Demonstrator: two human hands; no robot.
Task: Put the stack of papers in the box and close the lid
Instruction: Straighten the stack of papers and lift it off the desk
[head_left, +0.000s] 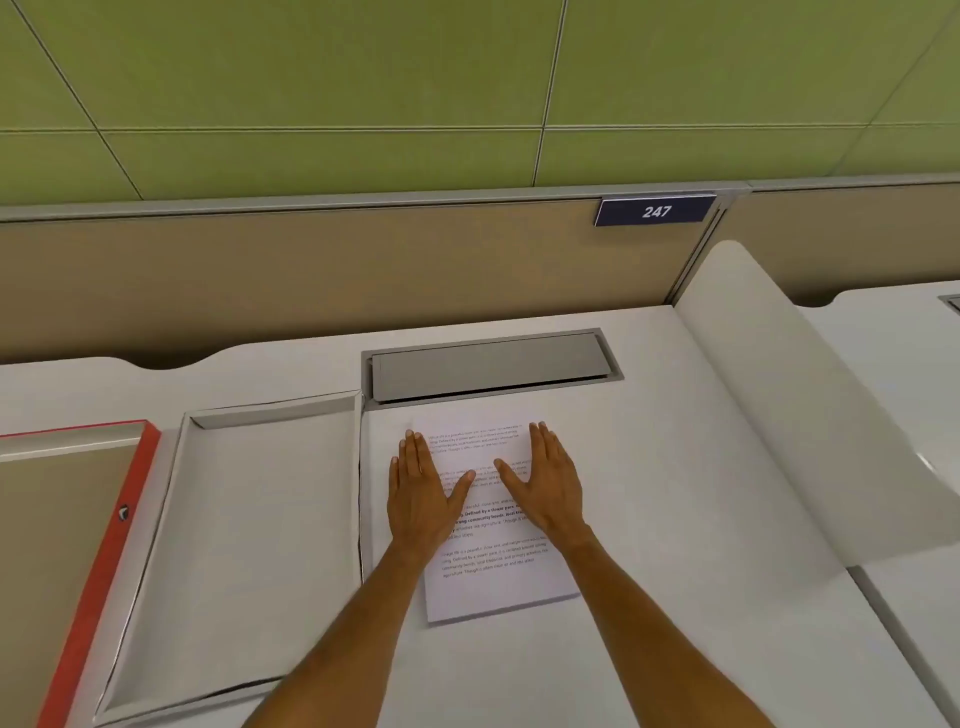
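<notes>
Both forearms enter from the lower edge, bare, converging forward and slightly inward; wrists straight. Left hand (422, 491) lies flat, palm down, fingers extended and held together, thumb splayed toward the right; right hand (549, 483) mirrors it, flat and palm down, fingers together, thumb splayed toward the left; the two thumb tips sit near one another without touching; neither hand grips anything.

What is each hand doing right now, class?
Left hand: open, flat on the stack of papers, holding nothing.
Right hand: open, flat on the same stack, holding nothing.
</notes>
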